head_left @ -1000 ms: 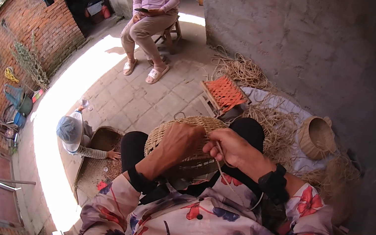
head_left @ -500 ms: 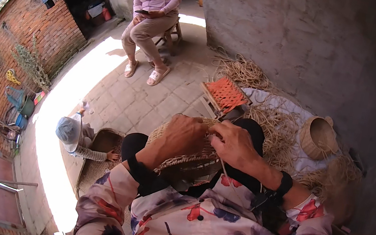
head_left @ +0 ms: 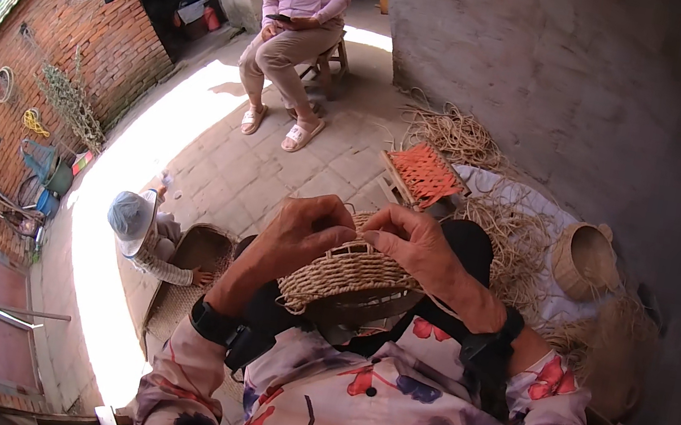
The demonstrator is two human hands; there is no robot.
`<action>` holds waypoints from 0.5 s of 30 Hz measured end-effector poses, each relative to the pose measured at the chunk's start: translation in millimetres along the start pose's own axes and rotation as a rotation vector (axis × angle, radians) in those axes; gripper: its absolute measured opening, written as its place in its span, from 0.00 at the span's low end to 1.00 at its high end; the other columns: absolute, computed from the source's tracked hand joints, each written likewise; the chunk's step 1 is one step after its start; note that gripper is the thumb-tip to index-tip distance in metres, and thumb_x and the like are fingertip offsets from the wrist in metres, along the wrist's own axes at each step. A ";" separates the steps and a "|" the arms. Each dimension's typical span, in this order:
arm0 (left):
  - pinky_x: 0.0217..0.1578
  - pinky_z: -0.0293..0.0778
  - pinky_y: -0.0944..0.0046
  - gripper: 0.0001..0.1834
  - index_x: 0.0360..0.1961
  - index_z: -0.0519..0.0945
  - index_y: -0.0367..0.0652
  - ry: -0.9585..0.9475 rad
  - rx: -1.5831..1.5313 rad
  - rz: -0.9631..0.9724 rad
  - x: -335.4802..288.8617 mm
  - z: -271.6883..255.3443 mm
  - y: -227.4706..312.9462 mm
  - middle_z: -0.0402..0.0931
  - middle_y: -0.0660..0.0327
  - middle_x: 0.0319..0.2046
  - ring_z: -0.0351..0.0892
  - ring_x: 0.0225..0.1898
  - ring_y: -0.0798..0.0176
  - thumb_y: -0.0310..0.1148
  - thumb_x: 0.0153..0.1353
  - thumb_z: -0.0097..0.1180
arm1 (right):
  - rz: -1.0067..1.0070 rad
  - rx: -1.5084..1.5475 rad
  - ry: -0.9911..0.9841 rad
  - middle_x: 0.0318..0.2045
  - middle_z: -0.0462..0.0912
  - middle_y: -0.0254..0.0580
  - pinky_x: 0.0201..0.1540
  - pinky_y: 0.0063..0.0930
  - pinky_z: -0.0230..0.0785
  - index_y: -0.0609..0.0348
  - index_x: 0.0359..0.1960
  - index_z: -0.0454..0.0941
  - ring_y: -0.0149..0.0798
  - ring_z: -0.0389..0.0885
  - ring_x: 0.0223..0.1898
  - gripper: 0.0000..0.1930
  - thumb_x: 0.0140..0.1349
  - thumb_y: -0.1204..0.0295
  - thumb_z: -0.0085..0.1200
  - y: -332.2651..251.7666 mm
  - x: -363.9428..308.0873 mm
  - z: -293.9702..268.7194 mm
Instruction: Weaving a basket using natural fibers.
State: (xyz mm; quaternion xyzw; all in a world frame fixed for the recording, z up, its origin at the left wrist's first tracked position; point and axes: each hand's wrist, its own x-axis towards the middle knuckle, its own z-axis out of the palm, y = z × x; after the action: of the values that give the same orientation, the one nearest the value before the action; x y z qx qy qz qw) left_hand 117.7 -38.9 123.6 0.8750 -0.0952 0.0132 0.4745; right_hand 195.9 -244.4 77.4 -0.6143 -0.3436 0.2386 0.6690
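Observation:
A half-woven straw basket rests on my lap, bottom side toward me. My left hand grips its rim on the left, fingers curled over the edge. My right hand pinches the rim and a thin straw strand at the top right. Both hands touch the basket and nearly meet at its upper edge. My floral sleeves fill the lower part of the view.
A person in pink sits on a stool ahead. A child in a sun hat crouches at my left by a flat woven tray. An orange woven stool, loose straw and a finished basket lie at right by the wall.
My hands have shifted along the basket rim and come closer together at its top; the basket has turned slightly on my lap. The right hand pulled the strand in.

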 end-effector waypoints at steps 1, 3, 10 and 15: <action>0.34 0.72 0.69 0.08 0.36 0.80 0.35 0.024 -0.016 -0.017 -3.1 4.7 -7.6 0.79 0.66 0.27 0.74 0.30 0.73 0.31 0.62 0.60 | -0.029 -0.102 0.036 0.27 0.81 0.38 0.36 0.26 0.72 0.65 0.36 0.78 0.30 0.79 0.30 0.07 0.64 0.72 0.57 5.3 -1.3 -1.3; 0.33 0.72 0.68 0.08 0.35 0.81 0.35 0.081 0.081 -0.040 -7.5 12.1 -21.9 0.80 0.63 0.26 0.74 0.29 0.73 0.31 0.60 0.60 | -0.073 -0.266 0.073 0.27 0.82 0.41 0.36 0.27 0.72 0.65 0.36 0.79 0.31 0.80 0.30 0.07 0.61 0.73 0.58 13.2 -4.3 -6.0; 0.32 0.74 0.63 0.07 0.34 0.82 0.35 0.203 0.198 -0.015 -15.6 29.6 -49.2 0.80 0.56 0.25 0.78 0.27 0.65 0.29 0.58 0.59 | -0.242 -0.697 0.234 0.25 0.79 0.48 0.34 0.38 0.73 0.64 0.31 0.76 0.48 0.81 0.29 0.05 0.55 0.77 0.58 27.2 -3.6 -4.6; 0.33 0.75 0.61 0.06 0.34 0.82 0.36 0.264 0.220 0.039 -16.9 39.6 -58.6 0.81 0.53 0.26 0.80 0.28 0.58 0.27 0.56 0.59 | -0.429 -0.871 0.240 0.27 0.77 0.47 0.34 0.42 0.72 0.62 0.30 0.75 0.52 0.79 0.31 0.04 0.53 0.78 0.58 33.3 -3.7 6.4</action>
State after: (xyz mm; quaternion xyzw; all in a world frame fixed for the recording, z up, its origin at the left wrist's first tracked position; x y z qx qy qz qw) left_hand 108.9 -38.1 51.4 0.9103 -0.0472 0.1474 0.3839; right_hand 192.1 -238.6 44.1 -0.7753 -0.4505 -0.1421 0.4193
